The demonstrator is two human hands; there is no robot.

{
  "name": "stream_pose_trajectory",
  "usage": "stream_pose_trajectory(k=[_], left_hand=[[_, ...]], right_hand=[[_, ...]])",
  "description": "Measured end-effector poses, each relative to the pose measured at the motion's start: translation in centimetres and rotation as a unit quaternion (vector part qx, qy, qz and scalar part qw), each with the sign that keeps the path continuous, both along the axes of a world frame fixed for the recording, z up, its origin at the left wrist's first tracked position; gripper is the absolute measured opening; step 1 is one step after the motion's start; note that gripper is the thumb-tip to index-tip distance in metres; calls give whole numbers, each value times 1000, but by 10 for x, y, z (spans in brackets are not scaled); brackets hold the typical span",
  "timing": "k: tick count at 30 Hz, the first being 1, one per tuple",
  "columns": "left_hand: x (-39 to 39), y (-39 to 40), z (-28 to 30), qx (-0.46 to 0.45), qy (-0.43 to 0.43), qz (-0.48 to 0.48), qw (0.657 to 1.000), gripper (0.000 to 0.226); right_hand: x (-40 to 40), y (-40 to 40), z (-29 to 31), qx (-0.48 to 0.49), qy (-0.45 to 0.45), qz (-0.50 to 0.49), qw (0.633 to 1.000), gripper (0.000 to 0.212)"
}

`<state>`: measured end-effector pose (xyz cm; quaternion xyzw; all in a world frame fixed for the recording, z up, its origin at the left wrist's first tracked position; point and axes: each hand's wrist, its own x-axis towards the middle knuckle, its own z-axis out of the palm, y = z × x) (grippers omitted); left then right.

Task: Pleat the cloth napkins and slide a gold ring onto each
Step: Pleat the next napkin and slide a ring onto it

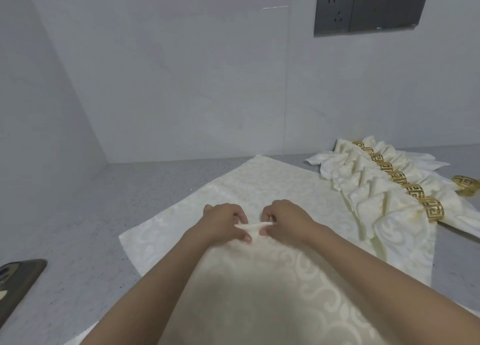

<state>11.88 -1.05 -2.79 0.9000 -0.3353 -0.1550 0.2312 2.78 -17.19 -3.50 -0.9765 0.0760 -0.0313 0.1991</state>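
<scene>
A cream patterned cloth napkin point(272, 183) lies spread flat on the grey counter. At its middle a narrow raised fold point(253, 225) is pinched up. My left hand point(224, 221) pinches the fold's left end and my right hand point(287, 218) pinches its right end, the two hands close together. To the right lies a row of several pleated napkins point(368, 183), each with a gold ring point(432, 209) round its middle. One loose gold ring point(466, 185) lies at the far right edge.
The grey speckled counter point(104, 215) meets white walls behind and to the left. A dark phone point(18, 282) lies at the left edge. Dark wall sockets point(368, 8) sit high on the back wall.
</scene>
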Motion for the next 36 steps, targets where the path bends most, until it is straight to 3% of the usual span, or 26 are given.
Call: stream_pose_trajectory(k=[6, 8, 13, 18, 22, 27, 32, 36], left_hand=[[-21, 4, 6, -15, -156, -44, 987, 13], [-31, 12, 2, -39, -176, -52, 982, 18], [-47, 31, -8, -64, -180, -69, 979, 33], [-53, 44, -11, -62, -126, -82, 987, 28], [-57, 55, -15, -87, -78, -86, 989, 22], [-64, 58, -24, -128, -100, -77, 984, 13], [-65, 53, -29, -149, -147, -57, 976, 12], [-62, 51, -32, -136, -149, -48, 978, 13]], right_hand=[[-18, 10, -4, -20, -82, 25, 996, 15], [-26, 10, -7, -15, -110, 34, 993, 11], [-50, 14, -11, -18, -126, 45, 991, 9], [-65, 17, -7, -5, -89, 57, 994, 15], [-70, 18, -13, -13, -114, 61, 991, 15], [-76, 18, -30, -25, -183, 58, 981, 21], [-71, 18, -36, -77, -262, 76, 959, 11], [-68, 14, -37, -78, -258, 80, 960, 10]])
